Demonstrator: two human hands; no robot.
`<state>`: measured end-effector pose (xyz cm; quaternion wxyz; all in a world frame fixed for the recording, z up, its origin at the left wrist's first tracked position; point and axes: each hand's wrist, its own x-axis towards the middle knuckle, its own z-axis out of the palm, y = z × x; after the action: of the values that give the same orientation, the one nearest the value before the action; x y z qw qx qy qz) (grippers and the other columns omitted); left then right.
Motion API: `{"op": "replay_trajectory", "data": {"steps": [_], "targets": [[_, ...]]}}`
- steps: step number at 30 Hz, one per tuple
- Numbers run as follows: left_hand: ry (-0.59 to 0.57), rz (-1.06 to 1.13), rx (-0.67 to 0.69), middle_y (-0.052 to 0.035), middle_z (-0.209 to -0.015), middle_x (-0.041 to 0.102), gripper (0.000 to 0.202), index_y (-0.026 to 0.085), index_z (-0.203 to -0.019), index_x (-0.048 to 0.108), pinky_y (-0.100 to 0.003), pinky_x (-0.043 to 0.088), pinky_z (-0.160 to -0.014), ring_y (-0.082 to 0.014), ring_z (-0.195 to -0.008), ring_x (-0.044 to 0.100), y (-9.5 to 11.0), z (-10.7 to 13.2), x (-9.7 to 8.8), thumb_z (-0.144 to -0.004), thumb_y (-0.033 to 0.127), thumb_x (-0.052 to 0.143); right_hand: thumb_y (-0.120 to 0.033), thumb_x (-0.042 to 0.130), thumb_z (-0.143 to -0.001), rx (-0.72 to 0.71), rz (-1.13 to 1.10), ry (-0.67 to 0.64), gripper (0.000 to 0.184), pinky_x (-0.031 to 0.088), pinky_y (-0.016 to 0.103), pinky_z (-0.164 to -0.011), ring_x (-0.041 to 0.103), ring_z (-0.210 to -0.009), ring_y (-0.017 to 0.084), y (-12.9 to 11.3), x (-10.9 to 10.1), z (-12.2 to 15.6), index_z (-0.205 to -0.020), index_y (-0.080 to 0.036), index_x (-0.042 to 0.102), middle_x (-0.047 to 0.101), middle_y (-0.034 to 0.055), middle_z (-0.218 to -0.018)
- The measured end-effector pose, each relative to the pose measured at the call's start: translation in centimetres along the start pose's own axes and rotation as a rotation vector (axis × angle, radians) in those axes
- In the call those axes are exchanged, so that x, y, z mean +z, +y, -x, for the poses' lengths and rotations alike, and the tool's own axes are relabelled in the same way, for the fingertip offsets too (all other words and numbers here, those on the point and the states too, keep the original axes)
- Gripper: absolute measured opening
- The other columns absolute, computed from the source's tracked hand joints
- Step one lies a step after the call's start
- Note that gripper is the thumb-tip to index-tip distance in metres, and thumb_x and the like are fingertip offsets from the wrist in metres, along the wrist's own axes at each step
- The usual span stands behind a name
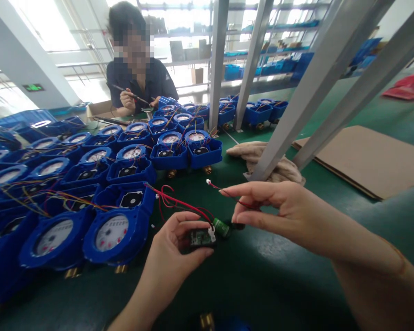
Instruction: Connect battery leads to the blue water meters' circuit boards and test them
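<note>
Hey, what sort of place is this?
Probably a factory assembly bench: rows of blue water meters, a small circuit board in the left hand, shelving with blue bins behind.

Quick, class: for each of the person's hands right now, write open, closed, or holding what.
The left hand is closed on the small circuit board.
The right hand pinches the red wire between thumb and fingers.

- Blue water meters (112,232): well over twenty, left and far.
- Circuit board (200,237): one, near.
- Green cylinder (221,227): one.
- Red lead (214,185) with white plug: one.
- Grey metal struts (310,92): four, far right.
- Cardboard sheet (365,158): one, right.
- Beige cloth (248,154): one.
- Co-worker (141,78): one, far.
</note>
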<state>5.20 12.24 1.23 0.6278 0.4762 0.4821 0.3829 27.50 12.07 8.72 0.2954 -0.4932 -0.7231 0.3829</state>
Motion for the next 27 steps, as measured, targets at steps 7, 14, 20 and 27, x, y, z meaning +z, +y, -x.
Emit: {"op": "replay_trajectory", "data": {"steps": [7, 14, 20, 27], "targets": [[-0.022, -0.066, 0.032, -0.0068, -0.103, 0.075, 0.031, 0.018, -0.089, 0.065, -0.029, 0.056, -0.082, -0.0221, -0.096, 0.069, 0.0, 0.0, -0.2, -0.064, 0.017, 0.083, -0.040, 0.070, -0.087, -0.035, 0.025, 0.146, 0.025, 0.056, 0.026, -0.063, 0.070, -0.077, 0.018, 0.1, 0.2, -0.3, -0.105, -0.024, 0.064, 0.074, 0.0027, -0.091], [0.030, -0.024, 0.053, -0.0069, -0.105, 0.074, 0.024, 0.018, -0.085, 0.067, -0.030, 0.056, -0.081, -0.0231, -0.097, 0.068, 0.7, 0.5, 0.1, -0.066, 0.021, 0.081, -0.028, 0.050, -0.098, -0.077, 0.048, 0.144, 0.031, 0.057, 0.026, -0.074, 0.068, -0.086, 0.016, -0.5, 0.7, 0.3, -0.127, -0.031, 0.063, 0.073, 0.0006, -0.112], [0.004, -0.002, 0.068, -0.0030, -0.107, 0.074, 0.038, 0.021, -0.104, 0.057, -0.025, 0.052, -0.086, -0.0176, -0.100, 0.066, 1.3, 1.1, 0.4, -0.072, 0.020, 0.077, -0.029, 0.067, -0.090, -0.097, 0.037, 0.145, 0.020, 0.054, 0.022, -0.078, 0.068, -0.090, 0.015, -0.6, 1.4, -0.2, -0.109, -0.030, 0.073, 0.074, -0.0022, -0.100], [0.040, 0.031, 0.065, -0.0012, -0.106, 0.073, 0.044, 0.021, -0.110, 0.054, -0.020, 0.053, -0.084, -0.0146, -0.099, 0.065, 1.5, 1.6, 0.6, -0.072, 0.021, 0.077, -0.022, 0.071, -0.087, -0.054, 0.029, 0.133, 0.004, 0.047, 0.019, -0.061, 0.063, -0.068, 0.010, -0.4, 2.2, -0.5, -0.087, -0.023, 0.075, 0.071, -0.0038, -0.079]]}}
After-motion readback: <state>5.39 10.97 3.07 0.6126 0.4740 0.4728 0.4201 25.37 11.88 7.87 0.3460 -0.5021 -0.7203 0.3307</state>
